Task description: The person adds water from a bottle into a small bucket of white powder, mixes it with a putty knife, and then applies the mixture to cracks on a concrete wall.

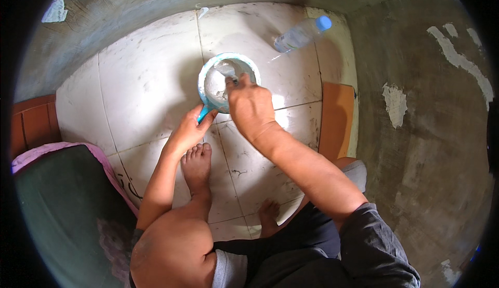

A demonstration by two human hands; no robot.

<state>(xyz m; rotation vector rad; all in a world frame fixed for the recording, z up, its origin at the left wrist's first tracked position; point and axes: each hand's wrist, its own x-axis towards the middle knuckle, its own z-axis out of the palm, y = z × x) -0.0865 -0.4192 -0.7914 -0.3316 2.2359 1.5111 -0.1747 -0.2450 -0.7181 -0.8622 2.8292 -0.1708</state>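
1. 2 hands work at a round light-blue plastic dipper [205, 77] of white paste on the white tiled floor [145, 80].
2. Left hand [189, 129] pinches its blue handle [204, 113].
3. Right hand [250, 106], fingers closed on a tool, dips inside.
4. Clear plastic bottle [301, 33] lies near the wall; open tiles spread left.

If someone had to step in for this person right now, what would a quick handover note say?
Left hand: grips the handle of the blue scoop bowl, steadying it on the white tiled floor.
Right hand: closed on a small tool, mostly hidden, its tip down inside the bowl.
Bowl holds a pale grey-white paste, smeared up the inner wall, so mixing looks well under way; whether it is smooth enough cannot be told.
A plastic water bottle with a blue cap lies on the tiles behind the bowl.
Left to do, probably: finish stirring.
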